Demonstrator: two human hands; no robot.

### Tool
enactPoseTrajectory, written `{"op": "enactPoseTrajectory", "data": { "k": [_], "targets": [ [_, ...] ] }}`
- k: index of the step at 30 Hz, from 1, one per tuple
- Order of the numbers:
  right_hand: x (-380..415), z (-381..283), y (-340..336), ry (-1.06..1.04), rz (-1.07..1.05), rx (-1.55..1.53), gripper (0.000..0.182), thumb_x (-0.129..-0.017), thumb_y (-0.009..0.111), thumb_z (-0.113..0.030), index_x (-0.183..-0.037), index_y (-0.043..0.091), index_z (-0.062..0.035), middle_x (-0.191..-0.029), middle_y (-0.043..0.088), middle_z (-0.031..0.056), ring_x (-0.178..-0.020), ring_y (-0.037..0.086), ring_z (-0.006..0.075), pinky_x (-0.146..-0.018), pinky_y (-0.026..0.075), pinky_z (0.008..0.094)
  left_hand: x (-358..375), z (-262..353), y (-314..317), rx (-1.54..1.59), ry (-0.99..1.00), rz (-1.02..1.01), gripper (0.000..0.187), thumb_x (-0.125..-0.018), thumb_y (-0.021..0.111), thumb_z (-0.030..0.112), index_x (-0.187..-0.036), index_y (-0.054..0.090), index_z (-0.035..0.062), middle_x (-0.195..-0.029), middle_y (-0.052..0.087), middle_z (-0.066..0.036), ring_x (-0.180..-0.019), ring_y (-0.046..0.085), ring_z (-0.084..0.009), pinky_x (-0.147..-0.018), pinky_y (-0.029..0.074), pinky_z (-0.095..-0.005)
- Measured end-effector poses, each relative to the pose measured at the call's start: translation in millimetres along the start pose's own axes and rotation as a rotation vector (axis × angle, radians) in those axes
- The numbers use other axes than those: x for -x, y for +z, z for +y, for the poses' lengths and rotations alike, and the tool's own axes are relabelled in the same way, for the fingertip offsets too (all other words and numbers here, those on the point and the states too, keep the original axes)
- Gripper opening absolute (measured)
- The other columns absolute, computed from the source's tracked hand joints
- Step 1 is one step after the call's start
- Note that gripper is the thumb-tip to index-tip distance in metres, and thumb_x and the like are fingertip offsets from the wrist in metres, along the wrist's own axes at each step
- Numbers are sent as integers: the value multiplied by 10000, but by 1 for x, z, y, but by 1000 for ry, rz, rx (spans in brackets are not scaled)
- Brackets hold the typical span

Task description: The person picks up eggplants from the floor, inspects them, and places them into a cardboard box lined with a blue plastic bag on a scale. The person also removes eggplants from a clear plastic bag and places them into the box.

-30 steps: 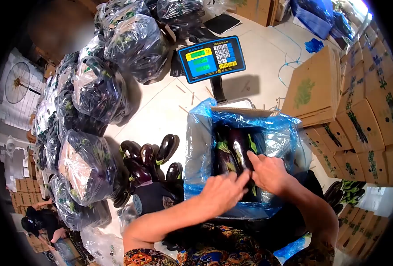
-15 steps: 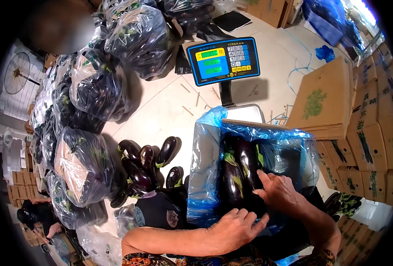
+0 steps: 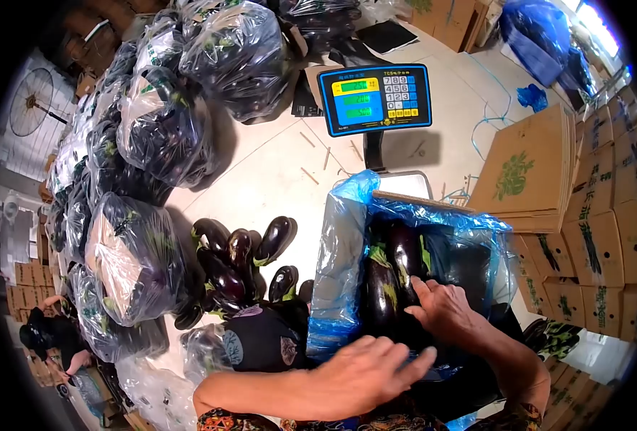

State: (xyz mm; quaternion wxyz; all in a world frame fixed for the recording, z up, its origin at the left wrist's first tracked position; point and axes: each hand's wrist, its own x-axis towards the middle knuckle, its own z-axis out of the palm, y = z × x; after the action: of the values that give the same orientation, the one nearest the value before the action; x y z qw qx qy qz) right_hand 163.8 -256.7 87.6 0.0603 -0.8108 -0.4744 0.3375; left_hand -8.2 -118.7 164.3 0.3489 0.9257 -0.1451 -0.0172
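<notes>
A carton with a blue plastic liner (image 3: 336, 269) stands in front of me, with dark, glossy eggplants (image 3: 383, 291) lying inside. My right hand (image 3: 448, 312) reaches in from the right, its thumb and forefinger apart and touching or very near the upper eggplant (image 3: 403, 255). It grips nothing that I can see. Over the near edge of the carton is my left hand (image 3: 376, 373), slightly blurred, fingers spread and nothing in them. Its fingertips partly cover the lower end of the liner. Several loose eggplants (image 3: 241, 251) lie on the floor left of the carton.
Beyond the carton a scale display (image 3: 376, 100) stands on a post. Clear bags of eggplants (image 3: 135, 251) line the left side. Flattened cardboard (image 3: 527, 169) and stacked cartons (image 3: 598, 244) stand right. At far left another person (image 3: 49, 334) bends over.
My left hand has shifted slightly left, with its fingers more spread. My right hand has stayed by the eggplants. The whole view has shifted slightly.
</notes>
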Motion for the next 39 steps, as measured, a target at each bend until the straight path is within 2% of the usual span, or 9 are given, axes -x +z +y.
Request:
{"op": "enactPoseTrajectory", "data": {
  "k": [10,14,20,24,26,29,32,36,39],
  "targets": [
    [4,-11,-2,27,-1,8,545,-849,646,-307,-1260,502,20,-1026,627,235,-858,628,403,-734,506,448,53,-11,-1,189,-142,-47,545,-872,670,223,-1333,475,6,-865,546,-97,-756,578,-247,-642,498,-338],
    [-7,-8,-8,117,-42,72,497,-820,676,-267,-1241,530,-47,-1042,634,218,-939,613,408,-796,495,455,72,-23,-20,222,-112,250,496,-862,667,164,-1297,505,-12,-838,585,-115,-698,588,-219,-616,511,-322],
    [-13,-11,6,23,48,129,505,-817,682,-217,-1275,550,-49,-1059,647,239,-935,627,410,-826,498,456,257,-29,-16,917,-968,1100,198,-869,570,86,-1028,626,-18,-802,642,-56,-712,605,-143,-691,508,-290],
    [-19,-22,6,-76,150,43,454,-861,625,-226,-1254,572,-5,-1118,627,275,-1008,612,424,-904,468,445,390,5,81,1172,-1469,728,159,-873,555,74,-983,633,-11,-785,645,-72,-718,608,-135,-655,507,-280],
    [-20,-34,11,-87,200,-6,411,-868,621,-199,-1220,591,10,-1078,644,272,-983,622,409,-887,473,440,416,17,145,1000,-1722,601,173,-845,505,48,-948,639,13,-759,669,-81,-720,641,-141,-634,505,-290],
    [-16,-66,12,-73,192,-51,368,-874,621,-156,-1204,603,7,-1028,663,238,-945,643,341,-852,493,399,443,11,250,327,-1688,1124,133,-812,579,91,-909,624,13,-665,610,-91,-627,581,-174,-648,492,-320],
    [-2,-99,7,-64,229,-99,337,-878,618,-136,-1184,619,2,-993,678,196,-914,653,270,-823,505,357,421,12,247,157,-1971,1415,491,-784,741,217,-1162,521,-5,-1057,591,-155,-904,565,-193,-786,474,-324],
    [28,-144,8,-243,342,-292,243,-866,613,-79,-1088,651,15,-982,687,141,-885,656,201,-798,513,298,429,1,282,1236,-1688,1770,637,-840,698,170,-1361,361,26,-1129,585,-146,-988,596,-246,-822,511,-357],
    [51,-195,15,-448,187,-234,236,-836,633,-43,-1066,644,11,-1016,674,149,-893,659,220,-803,519,309,364,-25,224,1260,-1410,1694,592,-881,508,-24,-1431,322,96,-1035,624,-124,-883,617,-191,-745,520,-281]
  ]
}}
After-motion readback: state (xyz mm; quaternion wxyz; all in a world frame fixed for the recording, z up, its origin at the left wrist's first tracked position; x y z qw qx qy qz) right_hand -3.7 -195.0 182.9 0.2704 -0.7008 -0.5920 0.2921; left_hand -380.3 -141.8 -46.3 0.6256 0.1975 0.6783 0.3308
